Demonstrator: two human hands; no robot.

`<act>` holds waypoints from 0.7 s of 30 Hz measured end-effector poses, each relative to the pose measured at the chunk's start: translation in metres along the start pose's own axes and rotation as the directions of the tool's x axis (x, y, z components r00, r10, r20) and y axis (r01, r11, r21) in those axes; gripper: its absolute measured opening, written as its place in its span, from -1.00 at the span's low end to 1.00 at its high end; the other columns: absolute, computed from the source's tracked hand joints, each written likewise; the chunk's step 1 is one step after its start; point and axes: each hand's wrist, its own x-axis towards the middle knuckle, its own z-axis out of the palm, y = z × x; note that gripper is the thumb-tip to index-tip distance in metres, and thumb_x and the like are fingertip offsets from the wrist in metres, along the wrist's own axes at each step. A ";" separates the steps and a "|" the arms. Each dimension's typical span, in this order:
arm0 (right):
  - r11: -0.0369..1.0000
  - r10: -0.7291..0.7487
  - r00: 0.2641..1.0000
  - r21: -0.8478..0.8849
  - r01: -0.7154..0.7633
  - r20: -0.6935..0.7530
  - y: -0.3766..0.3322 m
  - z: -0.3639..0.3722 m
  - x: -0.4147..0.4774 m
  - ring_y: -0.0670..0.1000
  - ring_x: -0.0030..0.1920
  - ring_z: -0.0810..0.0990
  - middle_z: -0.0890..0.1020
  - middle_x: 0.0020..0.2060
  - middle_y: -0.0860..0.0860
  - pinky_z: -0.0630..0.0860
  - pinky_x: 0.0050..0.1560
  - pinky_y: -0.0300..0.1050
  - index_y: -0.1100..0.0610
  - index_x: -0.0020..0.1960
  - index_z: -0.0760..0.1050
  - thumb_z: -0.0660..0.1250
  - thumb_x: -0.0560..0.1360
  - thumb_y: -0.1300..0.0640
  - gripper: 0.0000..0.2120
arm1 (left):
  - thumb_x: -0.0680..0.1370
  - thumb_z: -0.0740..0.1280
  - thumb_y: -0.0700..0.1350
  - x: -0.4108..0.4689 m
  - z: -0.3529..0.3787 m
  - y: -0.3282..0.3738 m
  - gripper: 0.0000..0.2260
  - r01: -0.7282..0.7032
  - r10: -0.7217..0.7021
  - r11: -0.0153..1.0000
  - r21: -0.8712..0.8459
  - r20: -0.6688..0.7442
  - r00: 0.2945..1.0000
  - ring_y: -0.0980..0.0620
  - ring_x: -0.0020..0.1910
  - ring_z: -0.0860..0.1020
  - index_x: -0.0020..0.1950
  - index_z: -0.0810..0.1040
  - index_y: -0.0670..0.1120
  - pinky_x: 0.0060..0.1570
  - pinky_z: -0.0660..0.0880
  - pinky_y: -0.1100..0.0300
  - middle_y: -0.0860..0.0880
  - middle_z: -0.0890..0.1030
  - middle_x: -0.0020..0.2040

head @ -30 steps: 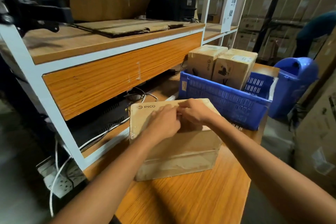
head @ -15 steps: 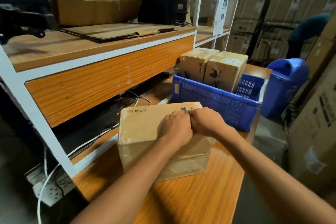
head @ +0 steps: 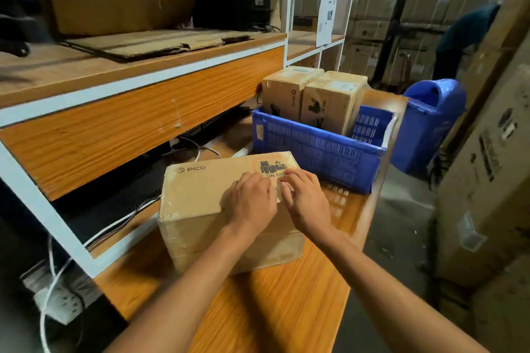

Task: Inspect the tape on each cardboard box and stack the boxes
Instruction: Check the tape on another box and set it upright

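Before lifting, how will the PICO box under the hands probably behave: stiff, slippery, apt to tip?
The PICO box probably stays stiff: its edges look square. Its glossy wrap may feel slippery. Lying broad and low on the table, it should not tip.

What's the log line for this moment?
phase: tape inspection | box: on table | left hand: on box top | right hand: fingers at tape | crate: two boxes inside | stacking: not begun

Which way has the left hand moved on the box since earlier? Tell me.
Yes. The left hand slid away from the PICO logo on the box, rightward and nearer, partly uncovering the printed label.
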 end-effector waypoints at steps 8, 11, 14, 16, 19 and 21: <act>0.966 -0.061 0.997 0.250 0.069 -0.040 0.025 -0.005 0.004 -0.06 0.31 0.33 0.51 0.32 0.00 0.22 0.19 -0.23 0.02 0.16 0.65 0.13 0.59 -0.05 -0.64 | 0.60 0.15 0.18 0.056 -0.034 -0.095 -0.55 0.202 -0.240 0.969 0.145 0.335 0.911 -0.19 0.39 0.39 0.39 0.49 -0.01 0.34 0.37 -0.15 -0.10 0.48 0.39; 0.944 -0.020 0.998 0.329 -0.001 0.061 0.049 -0.012 0.021 -0.01 0.32 0.36 0.47 0.31 0.04 0.28 0.28 -0.12 0.04 0.15 0.62 0.11 0.59 -0.01 -0.66 | 0.63 0.08 0.26 0.056 -0.048 -0.122 -0.43 0.329 -0.342 0.937 0.116 0.489 0.802 -0.21 0.39 0.42 0.47 0.40 -0.10 0.31 0.39 -0.06 -0.13 0.45 0.43; 0.918 0.225 0.969 0.311 -0.246 0.103 0.051 -0.013 0.029 0.10 0.29 0.44 0.48 0.28 0.06 0.40 0.30 0.05 0.00 0.32 0.47 0.10 0.63 -0.13 -0.63 | 0.65 0.07 0.26 0.040 -0.057 -0.108 -0.48 0.354 -0.324 0.932 0.076 0.612 0.722 -0.16 0.42 0.41 0.41 0.49 -0.05 0.35 0.35 -0.01 -0.11 0.46 0.44; 0.768 0.483 0.858 0.387 -0.510 0.171 0.050 -0.007 0.032 0.15 0.27 0.50 0.48 0.32 0.08 0.48 0.28 0.18 0.05 0.46 0.31 0.16 0.56 -0.29 -0.40 | 0.64 0.00 0.33 0.031 -0.066 -0.089 -0.40 0.414 -0.328 0.907 0.073 0.740 0.587 -0.15 0.42 0.42 0.41 0.50 -0.06 0.38 0.35 -0.03 -0.12 0.44 0.46; 0.460 0.564 0.679 0.504 -0.731 0.470 0.036 -0.010 0.029 0.13 0.14 0.63 0.62 0.20 0.10 0.59 0.15 0.19 0.11 0.36 0.41 0.20 0.31 -0.61 -0.07 | 0.55 -0.06 0.45 0.021 -0.062 -0.067 -0.25 0.633 -0.331 0.767 -0.106 0.780 0.531 -0.09 -0.07 0.63 0.22 0.60 -0.09 0.08 0.53 -0.02 -0.16 0.63 -0.01; 0.363 0.473 0.629 0.514 -0.777 0.616 0.016 -0.019 0.019 0.13 0.05 0.67 0.68 0.04 0.11 0.58 0.15 0.19 0.08 0.18 0.53 0.14 0.43 -0.55 -0.25 | 0.52 -0.04 0.49 0.019 -0.050 -0.064 -0.24 0.772 -0.380 0.559 -0.303 0.734 0.564 -0.16 0.09 0.64 0.33 0.53 -0.06 0.26 0.47 -0.15 -0.16 0.64 0.10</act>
